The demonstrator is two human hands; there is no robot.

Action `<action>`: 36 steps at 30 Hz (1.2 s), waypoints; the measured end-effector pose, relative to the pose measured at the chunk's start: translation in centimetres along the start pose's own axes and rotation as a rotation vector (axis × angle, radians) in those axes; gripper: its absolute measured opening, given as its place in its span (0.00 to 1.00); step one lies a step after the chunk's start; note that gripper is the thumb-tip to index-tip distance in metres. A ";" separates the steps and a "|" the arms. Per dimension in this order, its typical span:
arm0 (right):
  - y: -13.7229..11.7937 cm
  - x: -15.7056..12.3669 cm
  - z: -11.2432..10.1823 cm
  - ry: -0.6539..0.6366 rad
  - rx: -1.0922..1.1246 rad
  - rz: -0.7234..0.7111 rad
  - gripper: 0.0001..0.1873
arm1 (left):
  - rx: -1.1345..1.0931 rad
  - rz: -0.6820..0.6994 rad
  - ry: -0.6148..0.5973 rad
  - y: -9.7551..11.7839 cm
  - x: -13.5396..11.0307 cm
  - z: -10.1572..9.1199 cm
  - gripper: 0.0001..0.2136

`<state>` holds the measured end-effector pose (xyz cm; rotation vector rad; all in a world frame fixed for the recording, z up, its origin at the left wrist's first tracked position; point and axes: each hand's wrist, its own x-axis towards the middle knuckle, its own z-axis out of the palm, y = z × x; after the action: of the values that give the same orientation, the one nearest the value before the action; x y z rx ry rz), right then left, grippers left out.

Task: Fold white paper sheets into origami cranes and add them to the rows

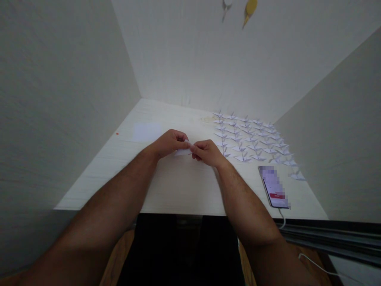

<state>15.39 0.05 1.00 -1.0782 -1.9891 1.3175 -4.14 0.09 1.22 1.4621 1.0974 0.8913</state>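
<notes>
A small piece of folded white paper [182,152] is pinched between both hands, just over the middle of the white desk [181,190]. My left hand [172,142] grips its left part, with the thumb lying along the top. On the other side my right hand [206,152] pinches the right end between thumb and fingers. The fingertips of both hands nearly meet and cover much of the paper, so its exact folded shape is hidden. Beyond my left hand, flat white paper [146,131] lies on the desk.
Several rows of folded paper cranes [251,137] stand at the right rear. A phone [273,186] with a white cable [282,220] lies near the front right. Walls enclose the desk on the left, back and right. Two hooks, one yellow [250,10], hang on the back wall.
</notes>
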 end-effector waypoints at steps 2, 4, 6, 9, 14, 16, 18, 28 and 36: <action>0.0 0.0 0.2 0.046 -0.079 -0.021 0.22 | -0.017 0.026 0.030 0.0 0.1 0.3 0.08; 0.1 0.0 0.3 0.099 -0.136 -0.044 0.23 | -0.046 0.055 0.063 -0.2 0.2 0.6 0.08; 0.3 0.1 0.5 0.131 -0.168 -0.060 0.23 | -0.062 0.081 0.083 -0.3 0.3 0.8 0.08; 0.5 0.2 0.7 0.155 -0.195 -0.070 0.24 | -0.052 0.099 0.111 -0.6 0.5 1.1 0.08; 0.7 0.2 0.8 0.154 -0.223 -0.071 0.21 | -0.045 0.068 0.190 -0.8 0.6 1.2 0.07; 0.8 0.2 0.7 0.154 -0.233 -0.082 0.21 | -0.029 0.048 0.210 -0.8 0.5 1.2 0.07; 0.8 0.3 0.7 0.163 -0.248 -0.095 0.21 | -0.009 0.033 0.208 -0.7 0.5 1.2 0.07; 1.1 0.5 0.8 0.144 -0.327 -0.083 0.21 | 0.266 0.079 0.128 -0.2 0.4 0.7 0.05; 0.6 0.4 0.7 0.106 -0.336 -0.085 0.26 | 0.308 0.103 0.136 -0.4 0.5 0.8 0.06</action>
<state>14.81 0.09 0.18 -1.1695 -2.1982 0.8822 -3.31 0.32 0.66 1.7430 1.3138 0.9344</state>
